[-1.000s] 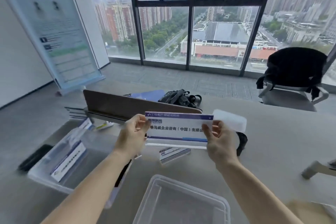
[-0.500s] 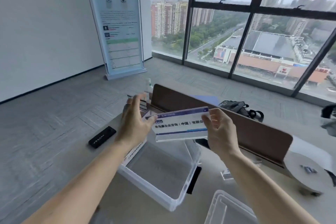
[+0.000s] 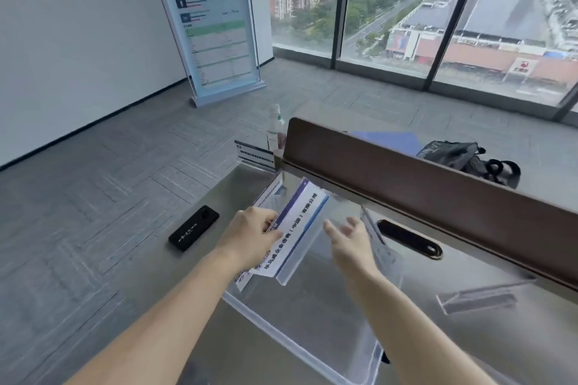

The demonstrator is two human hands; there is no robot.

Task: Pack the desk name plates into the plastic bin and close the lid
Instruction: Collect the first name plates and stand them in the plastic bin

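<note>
Name plate [image 3: 295, 230] with a white card, a blue stripe and dark print sits tilted over the open clear plastic bin [image 3: 316, 350], its far end raised toward the brown divider [image 3: 438, 178] along the back edge of the table [image 3: 225, 184] and its near end low over the bin's left wall. The left hand [image 3: 250, 236] grips it at its left side, fingers curled around the edge. The right hand [image 3: 347, 239] hovers just beside the plate over the bin, fingers spread and holding nothing; whether a fingertip touches the plate cannot be told. More plates stand on edge inside the bin, some against the left wall behind the held one [image 3: 269, 194] and another against the right wall [image 3: 377, 237]. The bin rests on the table near its front edge. A clear plate holder [image 3: 478, 298] lies on the table to the right of the bin, apart from it. Another name plate [image 3: 255, 155] stands at the far left corner of the table beside a bottle [image 3: 275, 128]. A black flat device [image 3: 194, 228] lies near the left edge. Beyond the divider rests a black bag [image 3: 469, 159].
</note>
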